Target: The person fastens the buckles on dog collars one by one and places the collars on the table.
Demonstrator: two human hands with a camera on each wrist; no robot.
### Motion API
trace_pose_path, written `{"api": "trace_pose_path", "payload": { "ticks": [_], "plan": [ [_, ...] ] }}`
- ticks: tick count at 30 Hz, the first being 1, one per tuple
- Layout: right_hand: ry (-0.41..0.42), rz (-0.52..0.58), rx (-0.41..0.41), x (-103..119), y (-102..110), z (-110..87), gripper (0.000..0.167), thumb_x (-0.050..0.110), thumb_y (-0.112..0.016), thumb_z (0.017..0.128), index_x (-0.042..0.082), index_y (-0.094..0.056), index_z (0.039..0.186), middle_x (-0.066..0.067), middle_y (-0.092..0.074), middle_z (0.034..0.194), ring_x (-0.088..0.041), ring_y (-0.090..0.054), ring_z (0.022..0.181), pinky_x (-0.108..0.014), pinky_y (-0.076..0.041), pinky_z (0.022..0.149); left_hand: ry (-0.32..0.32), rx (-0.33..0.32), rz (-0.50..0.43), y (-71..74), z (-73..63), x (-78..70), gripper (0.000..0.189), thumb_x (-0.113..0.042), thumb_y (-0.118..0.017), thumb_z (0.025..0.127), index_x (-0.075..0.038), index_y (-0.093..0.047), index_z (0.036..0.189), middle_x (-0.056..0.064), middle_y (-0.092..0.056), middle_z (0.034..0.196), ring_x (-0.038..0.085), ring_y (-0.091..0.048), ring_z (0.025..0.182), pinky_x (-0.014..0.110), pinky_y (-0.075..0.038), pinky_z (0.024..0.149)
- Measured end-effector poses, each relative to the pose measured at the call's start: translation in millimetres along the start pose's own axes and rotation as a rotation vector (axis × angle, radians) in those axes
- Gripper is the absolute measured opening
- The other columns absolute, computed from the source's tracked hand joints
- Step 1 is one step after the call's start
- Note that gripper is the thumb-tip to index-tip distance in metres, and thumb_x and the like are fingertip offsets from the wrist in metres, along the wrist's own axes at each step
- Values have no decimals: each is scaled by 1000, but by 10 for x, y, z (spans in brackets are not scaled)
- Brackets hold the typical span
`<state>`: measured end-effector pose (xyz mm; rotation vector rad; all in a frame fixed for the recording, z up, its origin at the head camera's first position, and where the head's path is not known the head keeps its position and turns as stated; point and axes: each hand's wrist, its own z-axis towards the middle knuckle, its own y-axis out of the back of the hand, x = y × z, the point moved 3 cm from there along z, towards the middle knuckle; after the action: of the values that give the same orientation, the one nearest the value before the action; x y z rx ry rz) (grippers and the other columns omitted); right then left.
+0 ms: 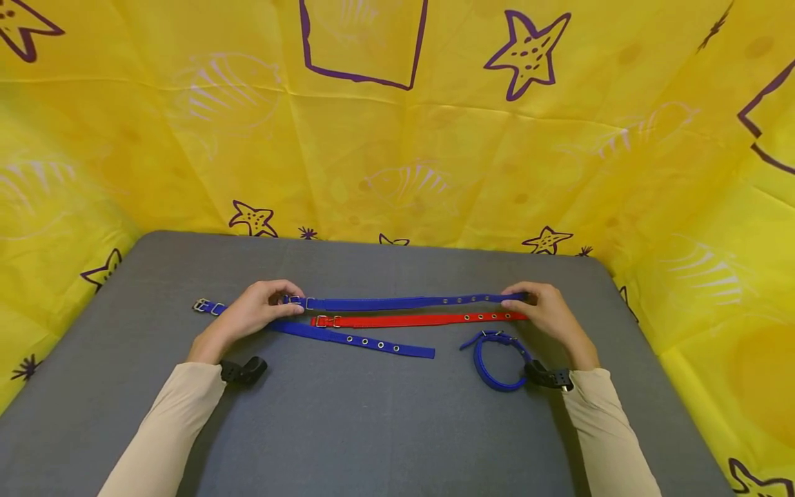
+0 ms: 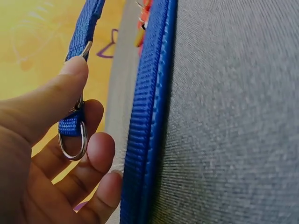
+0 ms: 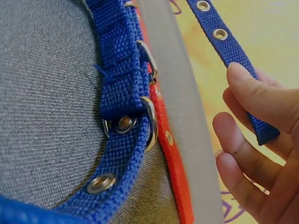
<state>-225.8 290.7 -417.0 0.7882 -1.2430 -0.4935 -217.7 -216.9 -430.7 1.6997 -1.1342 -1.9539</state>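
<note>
Nearby, a red collar (image 1: 397,321) lies alongside, just nearer the person; a slanting blue collar (image 1: 329,335) passes under the left hand (image 1: 251,308), which hides part of it. Looped blue collar (image 1: 499,386), buckled closed, sits near the right hand (image 1: 549,314). Gray table (image 1: 373,428) below, yellow curtain (image 1: 397,138) behind. Stretched blue collar (image 1: 385,303) held above the table, almost straight, long axis left to right, tail pointing right. Left hand pinches its buckle end; right hand pinches the tail.
</note>
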Motion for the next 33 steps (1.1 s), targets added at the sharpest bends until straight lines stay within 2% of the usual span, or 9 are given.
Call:
{"api": "trace_pose_path", "payload": {
  "ticks": [4,10,17,26,33],
  "plan": [
    [-2,19,6,37,19,-32,16,14,-74,90,4,-73,103,-16,-72,97,-5,-51,63,-21,-44,58,5,-12,-15,11,-30,-29,21,-25,-71,92,-12,-69,109,3,-64,89,18,-51,79,25,-42,68],
    [-5,76,7,118,73,-98,16,12,-73,90,3,-71,102,-16,-71,95,-17,-62,68,-21,-50,64,-8,-35,-42,37,-82,-77,19,-26,-70,94,-12,-68,108,5,-66,93,18,-53,79,25,-44,69],
    [2,85,51,213,120,-205,13,8,-71,91,4,-70,102,-16,-70,97,-15,-64,74,-21,-51,68,-35,-87,-96,70,-173,-108,14,-27,-70,94,-17,-70,103,2,-68,99,15,-54,80,24,-45,70],
    [18,171,57,293,163,-319,13,11,-71,92,3,-69,102,-14,-70,90,-10,-64,70,-27,-53,67,-33,-40,-131,144,-306,-237,9,-27,-73,91,-21,-73,98,-1,-69,95,12,-55,80,23,-45,69],
    [24,209,61,337,146,-418,13,8,-71,91,2,-68,102,-12,-71,88,-12,-68,74,-26,-55,69,-100,-31,-124,132,-402,-384,7,-23,-77,87,-23,-72,92,-5,-69,90,9,-56,79,23,-46,70]
  ]
}}
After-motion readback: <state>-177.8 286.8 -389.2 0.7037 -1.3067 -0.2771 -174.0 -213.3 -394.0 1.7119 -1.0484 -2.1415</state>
